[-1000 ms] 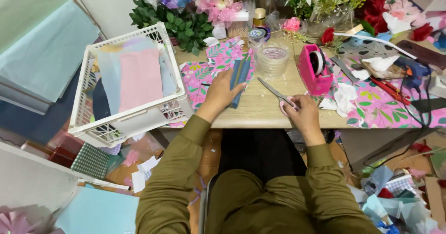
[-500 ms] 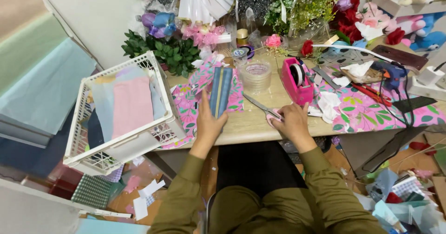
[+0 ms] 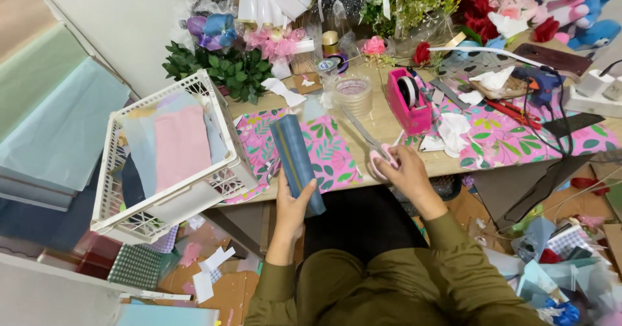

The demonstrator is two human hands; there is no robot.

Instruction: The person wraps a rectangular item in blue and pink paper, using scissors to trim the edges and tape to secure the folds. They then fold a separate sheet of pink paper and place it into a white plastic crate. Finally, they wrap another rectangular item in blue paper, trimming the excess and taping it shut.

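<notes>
Left hand (image 3: pixel 293 204), at the lower middle of the frame, was clamped on the near end of a folded blue-grey sheet of paper (image 3: pixel 296 160), thumb on top and fingers beneath; the sheet ran up and to the left across a pink leaf-patterned wrapping paper (image 3: pixel 330 148) lying on the wooden surface (image 3: pixel 382 122). Right hand (image 3: pixel 407 169), just to the right of it, was closed on the pink handles of a pair of scissors (image 3: pixel 369 141), whose blades looked shut and pointed toward the upper left, over the surface. Beyond the blade tips stood a clear plastic tub (image 3: pixel 353 94), and to its right a pink tape dispenser (image 3: pixel 409 101). Further right lay a second stretch of the pink patterned paper with crumpled white tissue (image 3: pixel 453 130) on it. At the left of the frame a white plastic crate (image 3: pixel 223 115) held pink and pale blue sheets, close beside the patterned paper. Green artificial leaves (image 3: pixel 223 70) and mixed artificial flowers (image 3: pixel 278 41) crowded the upper edge of the surface. Both sleeves were olive green.
</notes>
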